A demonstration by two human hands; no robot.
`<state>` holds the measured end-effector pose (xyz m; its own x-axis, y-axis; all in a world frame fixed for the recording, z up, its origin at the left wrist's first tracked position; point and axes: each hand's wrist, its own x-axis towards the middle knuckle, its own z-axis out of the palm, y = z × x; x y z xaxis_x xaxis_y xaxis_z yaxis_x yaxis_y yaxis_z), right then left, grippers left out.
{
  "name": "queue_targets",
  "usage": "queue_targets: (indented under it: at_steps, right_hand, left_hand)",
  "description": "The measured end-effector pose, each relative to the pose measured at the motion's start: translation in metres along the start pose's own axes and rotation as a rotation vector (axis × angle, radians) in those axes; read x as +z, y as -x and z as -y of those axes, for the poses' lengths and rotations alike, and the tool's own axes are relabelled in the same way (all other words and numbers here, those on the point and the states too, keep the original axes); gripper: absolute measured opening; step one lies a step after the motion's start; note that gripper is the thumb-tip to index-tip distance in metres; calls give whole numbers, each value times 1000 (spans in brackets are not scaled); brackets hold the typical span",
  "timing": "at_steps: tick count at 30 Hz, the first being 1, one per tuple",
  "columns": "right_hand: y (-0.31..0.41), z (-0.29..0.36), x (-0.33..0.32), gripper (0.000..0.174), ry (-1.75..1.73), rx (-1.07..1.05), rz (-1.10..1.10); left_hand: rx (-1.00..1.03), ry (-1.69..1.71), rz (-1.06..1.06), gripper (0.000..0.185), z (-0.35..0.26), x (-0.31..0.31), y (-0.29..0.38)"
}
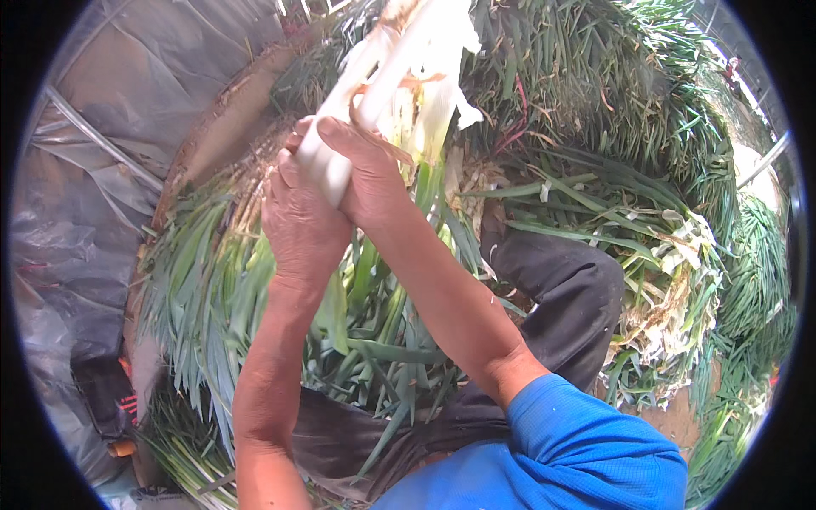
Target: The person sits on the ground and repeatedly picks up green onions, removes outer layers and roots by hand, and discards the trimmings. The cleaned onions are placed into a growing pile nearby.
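Note:
My left hand [303,217] is wrapped around thick white stalks of large green onions or leeks [376,83], which slant up toward the top of the picture. Just to its right, my right hand [376,172] grips the same stalks, its thumb lying across them. Strong light bleaches their upper part. Beside the right hand hangs a loose pale leaf sheath [427,127], turning green lower down; whether it is still attached I cannot tell. Below both hands, long green onion leaves [389,319] spread over my lap and between my legs.
A heap of green onions [210,255] lies at the left with roots upward. Large piles of green tops [574,76] rise at the upper right. Stripped leaves and pale peelings [669,287] lie beyond my bent knee [574,280]. Plastic sheeting [83,210] covers the left side.

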<state>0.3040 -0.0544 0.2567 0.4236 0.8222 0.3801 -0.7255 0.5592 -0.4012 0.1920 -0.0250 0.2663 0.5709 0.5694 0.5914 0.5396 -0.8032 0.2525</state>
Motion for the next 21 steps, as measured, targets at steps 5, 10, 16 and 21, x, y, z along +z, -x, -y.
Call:
queue_targets:
  at_steps: [5, 10, 16, 21]
  right_hand:
    - [-7, 42, 39, 63, -128, -189, 110]
    - [23, 138, 41, 62, -319, -532, -226]
    - [49, 238, -43, 28, 308, -550, -540]
    - [83, 449, -21, 30, 658, -612, -567]
  left_hand:
    - [11, 155, 76, 71, -7, -47, -14]
    - [108, 108, 206, 66, 2, -51, 30]
    - [258, -43, 194, 70, 26, -52, 69]
    - [222, -164, 205, 71, 114, -49, 109]
